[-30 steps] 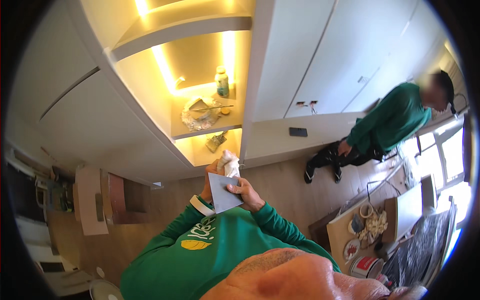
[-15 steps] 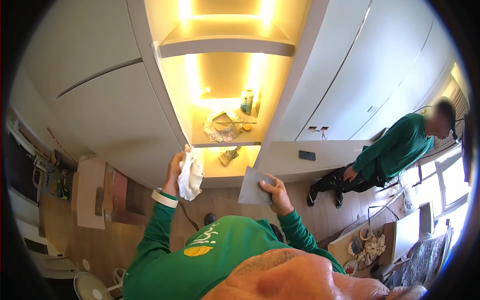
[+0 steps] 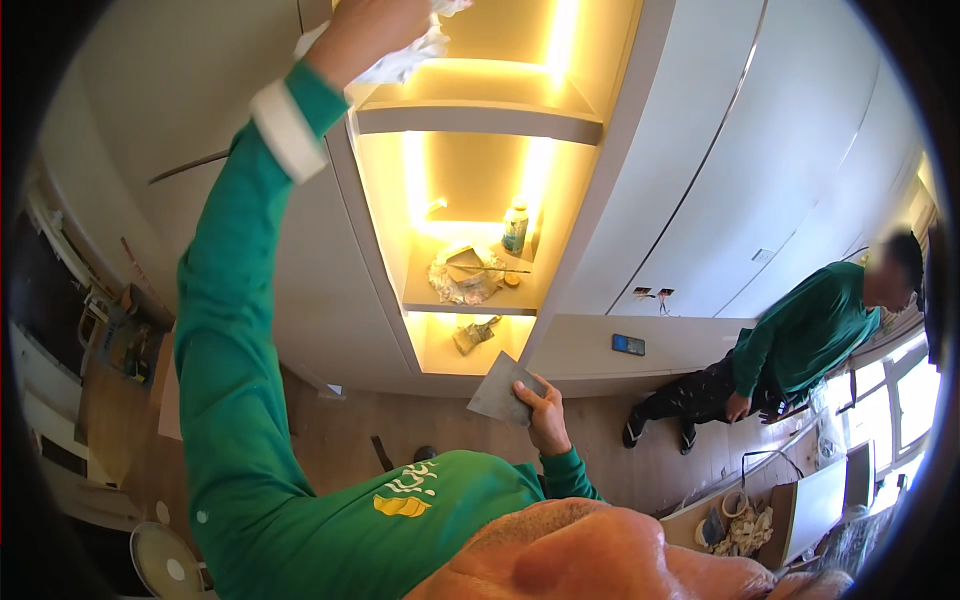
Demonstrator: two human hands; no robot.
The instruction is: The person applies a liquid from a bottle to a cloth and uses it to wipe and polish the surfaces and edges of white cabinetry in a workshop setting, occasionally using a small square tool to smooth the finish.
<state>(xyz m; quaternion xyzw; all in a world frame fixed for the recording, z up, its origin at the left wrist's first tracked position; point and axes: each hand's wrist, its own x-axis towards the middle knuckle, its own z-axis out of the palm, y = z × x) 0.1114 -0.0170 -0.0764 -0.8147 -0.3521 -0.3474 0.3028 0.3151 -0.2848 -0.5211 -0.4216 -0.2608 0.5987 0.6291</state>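
1. Up goes the white cloth: from the middle of the frame it has been carried to the upper edge, by the left side of the lit shelves.
2. It is held in the left hand, whose fingers are partly cut off; how far they are closed cannot be told.
3. The grey plate is kept low, just below the lowest lit compartment, firmly gripped by the closed right hand with the thumb across its face.
4. So the action seems to be shifted to the cloth, the plate being merely held aside.
5. The cloth is seen crumpled, spilling out on both sides of the hand; the plate looks flat, thin, dull and tilted.
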